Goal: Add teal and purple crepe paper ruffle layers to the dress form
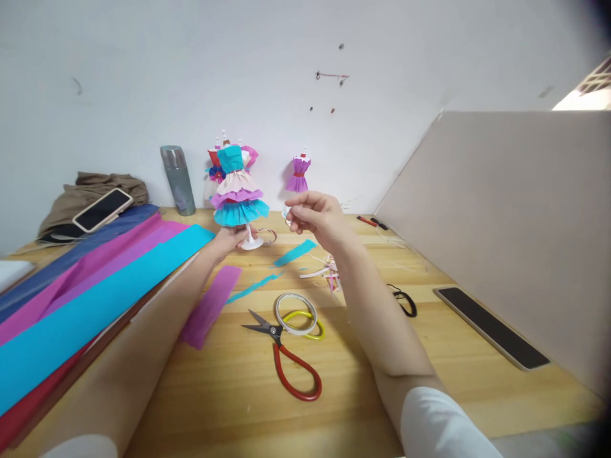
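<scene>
My left hand (233, 239) is closed on the white stand (251, 240) of a small dress form. That form wears a layered crepe-paper dress (238, 191) in turquoise, cream, purple and red. My right hand (310, 216) is raised to the right of it, fingers curled together; whatever they pinch, if anything, is too small to make out. Behind my right hand stands another form in a purple dress (299, 174). A red dress (214, 159) shows partly behind the layered one. Scissors (274, 331) with red and yellow handles lie open on the table, under a white tape roll (296, 314).
Crepe paper sheets (119, 273) and a phone (104, 210) on brown cloth lie left, near a flask (178, 181). A purple strip (212, 308), turquoise scraps (294, 253), a black band (405, 304) and a dark slab (491, 326) rest on the wooden table (372, 420).
</scene>
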{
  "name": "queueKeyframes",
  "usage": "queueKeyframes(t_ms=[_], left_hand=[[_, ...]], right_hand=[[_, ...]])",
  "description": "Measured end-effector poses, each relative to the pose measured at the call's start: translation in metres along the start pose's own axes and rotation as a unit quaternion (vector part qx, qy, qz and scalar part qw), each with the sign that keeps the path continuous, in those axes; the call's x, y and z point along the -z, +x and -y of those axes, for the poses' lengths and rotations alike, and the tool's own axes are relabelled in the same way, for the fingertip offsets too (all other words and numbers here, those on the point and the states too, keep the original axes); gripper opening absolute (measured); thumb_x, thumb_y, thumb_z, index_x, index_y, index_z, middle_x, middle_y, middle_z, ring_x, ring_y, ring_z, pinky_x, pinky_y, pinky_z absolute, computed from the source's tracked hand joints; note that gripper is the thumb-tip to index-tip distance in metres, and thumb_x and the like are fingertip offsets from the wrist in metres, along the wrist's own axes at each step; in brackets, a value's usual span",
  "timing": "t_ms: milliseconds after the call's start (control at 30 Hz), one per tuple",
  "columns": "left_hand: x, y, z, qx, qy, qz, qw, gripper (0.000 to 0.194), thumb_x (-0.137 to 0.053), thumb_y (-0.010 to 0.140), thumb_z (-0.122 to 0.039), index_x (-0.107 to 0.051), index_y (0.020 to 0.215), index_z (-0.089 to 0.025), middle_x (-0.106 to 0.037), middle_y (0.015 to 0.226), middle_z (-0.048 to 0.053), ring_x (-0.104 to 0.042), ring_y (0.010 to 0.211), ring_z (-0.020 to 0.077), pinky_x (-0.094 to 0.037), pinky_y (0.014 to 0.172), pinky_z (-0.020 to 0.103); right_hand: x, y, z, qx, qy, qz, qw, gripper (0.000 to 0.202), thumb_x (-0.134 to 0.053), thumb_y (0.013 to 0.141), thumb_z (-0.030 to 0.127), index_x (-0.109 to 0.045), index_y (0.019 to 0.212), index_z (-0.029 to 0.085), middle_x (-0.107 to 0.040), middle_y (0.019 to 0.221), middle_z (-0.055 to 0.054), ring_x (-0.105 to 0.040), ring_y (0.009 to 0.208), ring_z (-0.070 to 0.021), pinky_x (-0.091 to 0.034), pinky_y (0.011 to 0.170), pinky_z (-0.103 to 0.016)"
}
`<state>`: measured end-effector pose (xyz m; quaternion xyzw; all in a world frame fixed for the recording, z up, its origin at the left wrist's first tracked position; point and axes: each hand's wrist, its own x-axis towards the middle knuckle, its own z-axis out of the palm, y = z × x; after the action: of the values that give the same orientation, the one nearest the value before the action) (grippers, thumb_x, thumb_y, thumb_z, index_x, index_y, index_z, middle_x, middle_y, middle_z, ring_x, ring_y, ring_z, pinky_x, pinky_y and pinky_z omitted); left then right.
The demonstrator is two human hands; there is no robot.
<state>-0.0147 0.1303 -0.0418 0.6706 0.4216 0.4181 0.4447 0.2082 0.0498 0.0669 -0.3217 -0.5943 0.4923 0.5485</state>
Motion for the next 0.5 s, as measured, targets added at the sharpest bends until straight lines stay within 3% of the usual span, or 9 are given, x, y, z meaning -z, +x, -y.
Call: queueKeyframes(t_ms=[133, 233, 300, 367, 500], left_hand=[[-0.003, 0.000, -0.002, -0.009, -0.004, 0.005, 1.000, 0.044, -0.064, 0.075, -0.058, -0.065, 0.088, -0.016, -0.067, 0.079, 0.007, -0.045, 0.057, 0.0126, -0.035, 0.056, 0.029], [-0.007, -0.003, -0.005, -0.016, 0.005, 0.018, 1.000, 0.042, -0.063, 0.076, -0.057, -0.065, 0.086, -0.016, -0.066, 0.078, 0.006, -0.052, 0.065, 0.0157, -0.040, 0.062, 0.030], [-0.011, -0.006, -0.008, -0.024, 0.016, 0.025, 0.999, 0.039, -0.063, 0.078, -0.054, -0.065, 0.086, -0.016, -0.066, 0.079, 0.006, -0.056, 0.072, 0.0178, -0.043, 0.068, 0.031], [-0.016, -0.008, -0.011, -0.031, 0.030, 0.032, 0.999, 0.034, -0.061, 0.078, -0.049, -0.065, 0.085, -0.016, -0.065, 0.077, 0.005, -0.056, 0.073, 0.0185, -0.045, 0.072, 0.032], [-0.026, -0.009, -0.012, -0.037, 0.057, 0.052, 0.996, 0.024, -0.060, 0.078, -0.039, -0.064, 0.088, -0.018, -0.070, 0.090, 0.006, -0.061, 0.087, 0.0221, -0.050, 0.085, 0.036]], right_hand=[[0.000, -0.011, 0.010, 0.053, -0.101, 0.039, 0.993, 0.015, -0.072, 0.074, 0.025, -0.070, 0.086, 0.016, -0.067, 0.067, -0.001, -0.061, 0.052, -0.0110, -0.049, 0.050, -0.024], [-0.005, -0.004, -0.007, 0.152, -0.206, -0.033, 0.966, 0.017, -0.067, 0.078, 0.021, -0.069, 0.095, 0.019, -0.066, 0.074, -0.001, -0.063, 0.065, -0.0154, -0.053, 0.061, -0.029], [-0.009, 0.004, -0.022, 0.240, -0.321, -0.079, 0.913, 0.031, -0.068, 0.077, 0.017, -0.068, 0.107, 0.022, -0.069, 0.099, -0.007, -0.065, 0.086, -0.0211, -0.057, 0.075, -0.036], [-0.011, 0.011, -0.036, 0.309, -0.417, -0.076, 0.852, 0.043, -0.068, 0.075, 0.013, -0.064, 0.117, 0.022, -0.065, 0.119, -0.012, -0.062, 0.108, -0.0273, -0.054, 0.094, -0.044], [-0.013, 0.017, -0.049, 0.376, -0.512, -0.082, 0.768, 0.045, -0.059, 0.083, 0.011, -0.059, 0.126, 0.022, -0.058, 0.135, -0.016, -0.054, 0.126, -0.0310, -0.045, 0.107, -0.051]])
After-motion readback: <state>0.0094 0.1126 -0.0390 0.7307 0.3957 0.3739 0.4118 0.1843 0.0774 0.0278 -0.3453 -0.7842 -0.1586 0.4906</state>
